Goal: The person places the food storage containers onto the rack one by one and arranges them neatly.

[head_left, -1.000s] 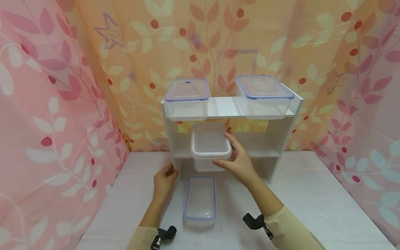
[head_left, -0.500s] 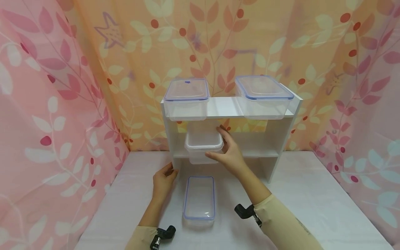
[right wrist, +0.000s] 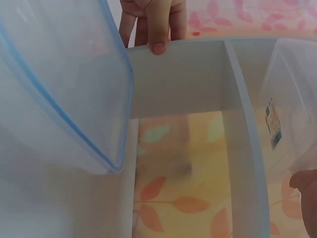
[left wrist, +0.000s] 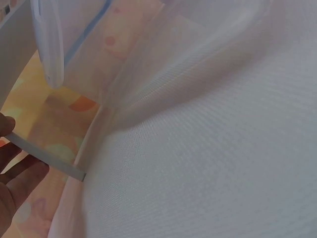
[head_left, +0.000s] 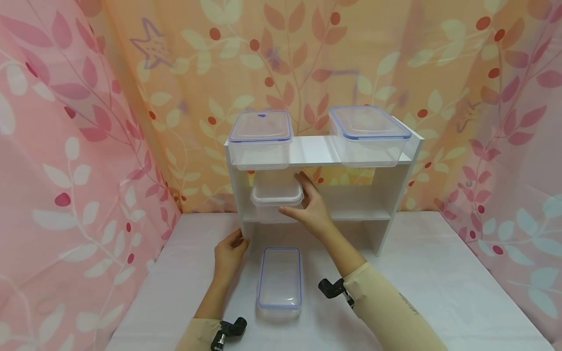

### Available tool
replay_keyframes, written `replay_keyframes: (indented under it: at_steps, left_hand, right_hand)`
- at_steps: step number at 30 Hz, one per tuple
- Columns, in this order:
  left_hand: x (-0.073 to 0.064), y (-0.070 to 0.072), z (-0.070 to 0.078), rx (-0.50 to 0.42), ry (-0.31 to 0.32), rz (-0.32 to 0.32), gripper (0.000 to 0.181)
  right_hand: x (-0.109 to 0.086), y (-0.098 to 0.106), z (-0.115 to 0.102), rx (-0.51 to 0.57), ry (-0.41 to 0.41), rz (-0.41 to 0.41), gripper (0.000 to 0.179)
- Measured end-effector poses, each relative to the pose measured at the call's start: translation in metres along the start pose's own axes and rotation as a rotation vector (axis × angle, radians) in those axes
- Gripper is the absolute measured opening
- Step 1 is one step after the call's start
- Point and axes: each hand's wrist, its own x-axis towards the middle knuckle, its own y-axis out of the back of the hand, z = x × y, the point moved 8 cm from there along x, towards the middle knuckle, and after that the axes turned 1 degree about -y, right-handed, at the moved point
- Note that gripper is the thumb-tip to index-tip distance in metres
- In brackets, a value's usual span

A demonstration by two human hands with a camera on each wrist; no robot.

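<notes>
My right hand [head_left: 311,207] grips the right side of a clear plastic food container with a white lid [head_left: 276,192], thumb at the front and fingers behind. The container is at the left of the middle level of a white shelf [head_left: 351,220], its front overlapping the board's edge. A printed label shows on its base [right wrist: 273,124] in the right wrist view. With my left hand [head_left: 230,251] I pinch the front edge of the shelf's left side panel, low down; the thumb [right wrist: 158,48] lies on the panel's inner side.
Two clear containers with blue-edged lids stand on the shelf top, one left [head_left: 261,127] and one right [head_left: 371,124]. Another blue-rimmed container [head_left: 279,278] lies on the white-covered table [head_left: 439,292] before the shelf. Patterned curtains [head_left: 197,73] hang behind and beside.
My right hand has carried the white-lidded container left and away from me, into the middle level of the shelf. My left hand has stayed at the side panel.
</notes>
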Motion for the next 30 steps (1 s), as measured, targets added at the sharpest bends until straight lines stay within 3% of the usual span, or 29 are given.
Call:
replay_keyframes:
  at_steps: [9,14,25,30]
  left_hand:
    - [-0.001,0.002,0.0,0.017,0.006,0.006,0.04]
    - [-0.001,0.001,0.001,0.01,0.009,-0.003,0.04]
    - [-0.001,0.0,0.002,0.008,-0.001,-0.005,0.041]
    - [-0.001,0.001,0.002,0.002,0.01,0.002,0.038]
  right_hand:
    - [0.009,-0.01,0.017,0.076,-0.034,0.006,0.095]
    - [0.011,-0.013,0.026,0.065,-0.068,-0.001,0.097]
    - [0.002,-0.019,0.006,0.068,-0.079,-0.028,0.096]
    - [0.007,-0.019,0.018,0.06,-0.1,-0.041,0.101]
